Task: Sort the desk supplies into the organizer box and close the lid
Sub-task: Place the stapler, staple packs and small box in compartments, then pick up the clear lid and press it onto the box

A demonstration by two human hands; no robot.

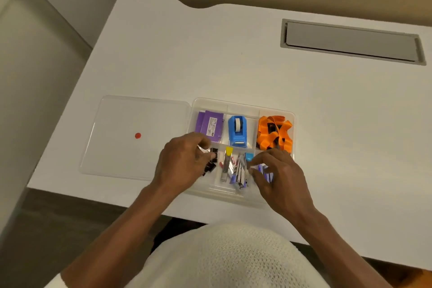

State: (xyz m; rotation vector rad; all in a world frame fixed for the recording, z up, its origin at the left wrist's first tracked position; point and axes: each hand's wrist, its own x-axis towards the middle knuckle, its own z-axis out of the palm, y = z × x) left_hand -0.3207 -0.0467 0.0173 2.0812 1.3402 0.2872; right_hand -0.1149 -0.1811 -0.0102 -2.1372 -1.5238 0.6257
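A clear organizer box sits near the desk's front edge, its lid lying open flat to the left with a red dot on it. The back compartments hold purple boxes, a blue tape dispenser and orange bands. In front are black binder clips, staplers and highlighters. My left hand hovers over the front left compartment, fingers pinched on a binder clip. My right hand rests over the front right compartment, fingertips touching small purple-and-white items.
The white desk has a grey cable-tray cover at the back right. Its front edge runs just below the box, its left edge close beside the lid. My white knit top fills the bottom of the view.
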